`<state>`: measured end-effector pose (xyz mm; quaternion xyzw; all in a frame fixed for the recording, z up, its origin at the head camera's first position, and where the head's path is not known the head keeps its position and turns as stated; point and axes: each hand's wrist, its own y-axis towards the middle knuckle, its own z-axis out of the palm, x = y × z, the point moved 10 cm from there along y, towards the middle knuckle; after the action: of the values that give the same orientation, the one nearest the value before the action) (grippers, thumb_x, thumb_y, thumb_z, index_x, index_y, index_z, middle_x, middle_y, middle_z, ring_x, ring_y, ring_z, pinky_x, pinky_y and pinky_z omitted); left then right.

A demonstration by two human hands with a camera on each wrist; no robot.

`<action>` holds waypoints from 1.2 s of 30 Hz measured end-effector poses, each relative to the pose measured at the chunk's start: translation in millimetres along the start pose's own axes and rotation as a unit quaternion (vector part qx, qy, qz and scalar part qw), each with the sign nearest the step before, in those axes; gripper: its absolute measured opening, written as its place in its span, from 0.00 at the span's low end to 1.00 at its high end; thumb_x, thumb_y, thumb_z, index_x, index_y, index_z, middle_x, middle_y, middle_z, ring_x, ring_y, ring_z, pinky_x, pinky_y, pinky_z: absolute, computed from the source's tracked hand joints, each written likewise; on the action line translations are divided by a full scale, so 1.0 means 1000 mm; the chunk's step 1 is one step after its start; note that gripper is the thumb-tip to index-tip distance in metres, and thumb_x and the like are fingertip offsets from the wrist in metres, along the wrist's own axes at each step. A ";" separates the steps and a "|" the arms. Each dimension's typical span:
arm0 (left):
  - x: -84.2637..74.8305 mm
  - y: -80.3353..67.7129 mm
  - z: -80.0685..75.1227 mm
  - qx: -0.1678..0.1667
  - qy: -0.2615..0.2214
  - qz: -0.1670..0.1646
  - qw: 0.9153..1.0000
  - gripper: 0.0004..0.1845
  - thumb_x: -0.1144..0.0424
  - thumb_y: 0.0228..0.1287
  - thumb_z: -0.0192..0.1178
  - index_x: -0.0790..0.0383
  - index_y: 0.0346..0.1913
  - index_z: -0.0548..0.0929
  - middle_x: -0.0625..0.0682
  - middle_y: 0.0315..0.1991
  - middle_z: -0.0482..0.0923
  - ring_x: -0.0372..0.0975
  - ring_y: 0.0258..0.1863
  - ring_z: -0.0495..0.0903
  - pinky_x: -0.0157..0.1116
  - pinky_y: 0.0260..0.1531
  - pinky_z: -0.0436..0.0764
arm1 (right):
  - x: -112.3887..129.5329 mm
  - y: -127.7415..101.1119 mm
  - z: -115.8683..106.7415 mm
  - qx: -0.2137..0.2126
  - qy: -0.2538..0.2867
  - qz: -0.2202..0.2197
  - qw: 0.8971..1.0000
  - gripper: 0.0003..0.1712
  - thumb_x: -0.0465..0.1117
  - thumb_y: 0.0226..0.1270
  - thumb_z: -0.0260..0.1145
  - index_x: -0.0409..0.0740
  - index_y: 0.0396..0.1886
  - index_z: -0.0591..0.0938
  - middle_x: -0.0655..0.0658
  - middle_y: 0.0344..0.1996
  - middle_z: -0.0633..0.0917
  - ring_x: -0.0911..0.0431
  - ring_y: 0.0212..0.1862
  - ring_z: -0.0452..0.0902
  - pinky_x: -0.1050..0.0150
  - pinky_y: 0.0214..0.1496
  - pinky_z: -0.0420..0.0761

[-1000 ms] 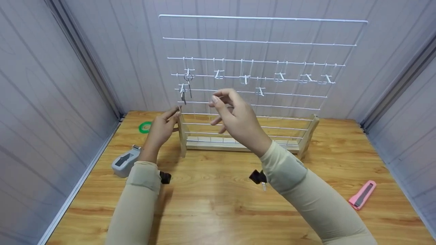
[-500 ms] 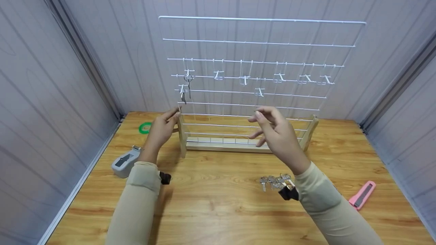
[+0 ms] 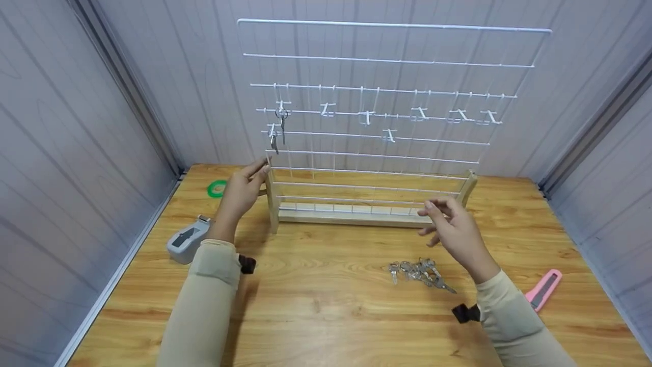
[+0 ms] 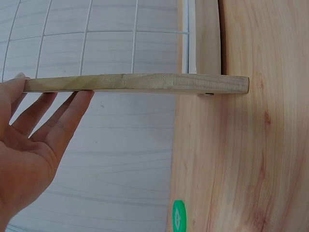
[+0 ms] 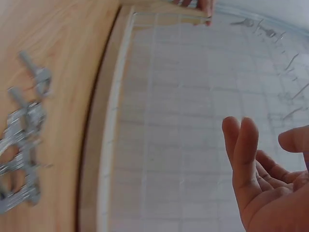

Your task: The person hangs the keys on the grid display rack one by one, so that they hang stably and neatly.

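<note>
A wire grid rack (image 3: 377, 153) on a wooden stand stands at the back of the table. My left hand (image 3: 242, 191) holds its left wooden side post (image 4: 130, 83), thumb on one face and fingertips against the other. Two keys hang at the rack's left: an upper key (image 3: 283, 127) and a lower key (image 3: 274, 142), each on its own hook. My right hand (image 3: 456, 232) is in front of the rack's right end, fingers loosely bent, nothing between thumb and fingertips (image 5: 247, 130). Just below it to the left, a pile of keys (image 3: 420, 272) lies on the table.
Several bare white hooks, one a middle hook (image 3: 367, 118), line the grid. A grey tape dispenser (image 3: 188, 239) and a green tape roll (image 3: 216, 188) are at the left. A pink box cutter (image 3: 545, 289) lies at the right, partly behind the right sleeve. Panel walls enclose the table.
My right hand has moved down and to the right, from near the rack's middle to above the pile of keys, uncovering the pile. My left hand stays on the post.
</note>
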<state>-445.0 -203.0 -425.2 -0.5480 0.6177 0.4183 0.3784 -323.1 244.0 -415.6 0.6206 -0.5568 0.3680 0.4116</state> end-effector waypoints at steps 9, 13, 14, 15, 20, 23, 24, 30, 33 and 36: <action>-0.001 -0.001 0.000 0.001 0.002 0.001 1.000 0.29 0.45 0.84 0.54 0.48 0.81 0.71 0.59 0.80 0.70 0.56 0.75 0.77 0.47 0.63 0.91 | -0.083 -0.013 -0.010 0.057 -0.078 0.086 0.992 0.32 0.56 0.86 0.58 0.34 0.71 0.72 0.27 0.62 0.82 0.49 0.44 0.91 0.61 0.40 0.95; -0.001 -0.001 -0.001 0.000 0.002 -0.004 1.000 0.28 0.45 0.84 0.54 0.47 0.81 0.71 0.59 0.80 0.69 0.56 0.75 0.77 0.47 0.63 0.91 | -0.110 -0.020 -0.006 0.086 -0.089 0.106 0.987 0.28 0.49 0.85 0.61 0.29 0.68 0.73 0.28 0.56 0.83 0.50 0.42 0.90 0.60 0.41 0.95; -0.001 -0.001 -0.001 0.000 0.001 -0.005 1.000 0.28 0.46 0.85 0.53 0.47 0.81 0.71 0.59 0.81 0.69 0.56 0.75 0.76 0.47 0.63 0.90 | -0.115 -0.021 -0.004 0.093 -0.093 0.111 0.985 0.28 0.47 0.85 0.62 0.28 0.67 0.74 0.29 0.55 0.83 0.51 0.42 0.89 0.60 0.41 0.95; -0.001 -0.001 0.000 0.001 0.001 -0.005 1.000 0.28 0.46 0.85 0.53 0.48 0.81 0.71 0.59 0.81 0.68 0.56 0.76 0.76 0.47 0.64 0.90 | -0.120 -0.023 -0.003 0.099 -0.096 0.114 0.984 0.26 0.46 0.84 0.62 0.27 0.65 0.74 0.30 0.54 0.83 0.52 0.42 0.88 0.61 0.40 0.95; -0.002 -0.002 0.001 0.004 -0.001 0.000 1.000 0.29 0.45 0.84 0.54 0.47 0.81 0.71 0.59 0.81 0.68 0.56 0.76 0.76 0.50 0.64 0.90 | -0.132 -0.025 0.000 0.111 -0.139 0.111 0.978 0.21 0.42 0.81 0.67 0.28 0.59 0.80 0.33 0.49 0.87 0.53 0.46 0.85 0.66 0.41 0.90; -0.003 -0.002 0.001 0.005 -0.003 0.004 1.000 0.29 0.45 0.84 0.54 0.48 0.81 0.71 0.59 0.81 0.69 0.56 0.75 0.76 0.50 0.64 0.90 | -0.131 -0.024 0.001 0.113 -0.164 0.088 0.976 0.18 0.42 0.77 0.70 0.31 0.55 0.82 0.36 0.47 0.88 0.53 0.48 0.85 0.69 0.41 0.86; -0.003 -0.002 0.001 0.005 -0.004 0.004 1.000 0.30 0.45 0.84 0.54 0.49 0.81 0.70 0.59 0.81 0.69 0.57 0.75 0.76 0.50 0.64 0.90 | -0.131 -0.025 0.002 0.114 -0.163 0.087 0.976 0.18 0.41 0.76 0.71 0.31 0.55 0.83 0.37 0.46 0.88 0.53 0.47 0.85 0.70 0.40 0.86; -0.003 -0.001 0.000 0.002 -0.007 -0.001 1.000 0.28 0.47 0.84 0.54 0.48 0.81 0.71 0.59 0.80 0.70 0.56 0.75 0.77 0.49 0.64 0.90 | -0.132 -0.023 0.007 0.120 -0.151 0.093 0.977 0.18 0.38 0.74 0.72 0.29 0.54 0.83 0.39 0.43 0.87 0.56 0.39 0.85 0.71 0.32 0.84; -0.003 -0.001 0.000 0.004 -0.012 0.002 1.000 0.27 0.47 0.85 0.54 0.49 0.80 0.72 0.60 0.80 0.69 0.56 0.75 0.76 0.50 0.64 0.90 | -0.135 -0.022 0.010 0.124 -0.142 0.110 0.976 0.15 0.37 0.75 0.71 0.30 0.52 0.83 0.41 0.39 0.86 0.57 0.32 0.85 0.70 0.26 0.82; -0.003 -0.001 0.001 0.006 -0.013 0.003 1.000 0.28 0.48 0.85 0.54 0.50 0.80 0.72 0.59 0.81 0.68 0.57 0.75 0.76 0.50 0.64 0.90 | -0.136 -0.021 0.013 0.121 -0.141 0.125 0.975 0.11 0.37 0.75 0.70 0.33 0.48 0.83 0.43 0.35 0.86 0.56 0.27 0.85 0.69 0.23 0.81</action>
<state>-443.4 -201.1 -423.3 -0.5380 0.6169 0.4232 0.3884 -317.5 285.8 -547.6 0.6371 -0.6336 0.3900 0.2016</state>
